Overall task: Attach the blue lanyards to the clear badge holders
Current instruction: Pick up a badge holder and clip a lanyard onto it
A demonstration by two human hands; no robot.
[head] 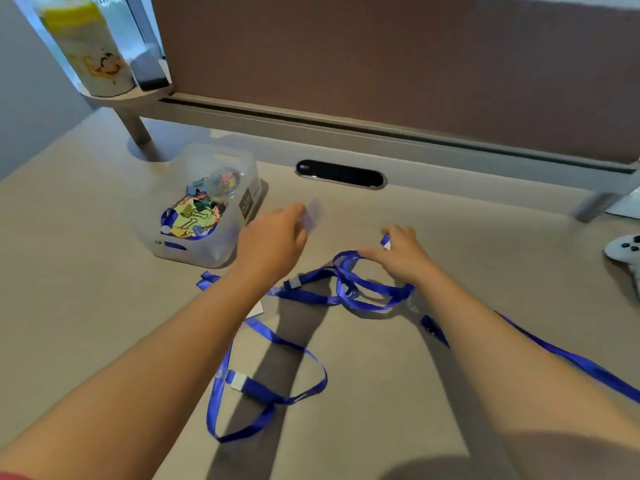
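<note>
Fingers of the left hand (273, 237) pinch 1 clear badge holder (313, 214), raised just above the desk (86, 323) beside the plastic tub. Fingers of the right hand (401, 252) curl round the clip end of a blue lanyard (367, 292) and grasp it; its white and blue tip shows above the knuckles.

Left to right:

1. Far left, on a raised shelf, stands a yellow-lidded cylinder (86, 46). It plays no part in the task.
2. On the desk left of centre sits a clear plastic tub (207, 209) of coloured binder clips, with blue strap visible inside.
3. Left hand and badge holder, as above. The holder is blurred; its slot cannot be made out.
4. Near centre, a second lanyard (270, 386) lies loose on the desk, its white buckle showing.
5. Right hand and the held lanyard, whose loops are bunched on the desk beneath the wrist.
6. Another blue strap (571, 362) runs off toward the lower right edge.
7. Far right, a white game controller (627, 251) lies at the desk edge.

Assessment: the step in hand appears to be bringing clip and holder together. No attachment is made; the 2 items are well apart. The next move calls for closing that gap, aligning the clip with the holder's slot, and fastening it.
</note>
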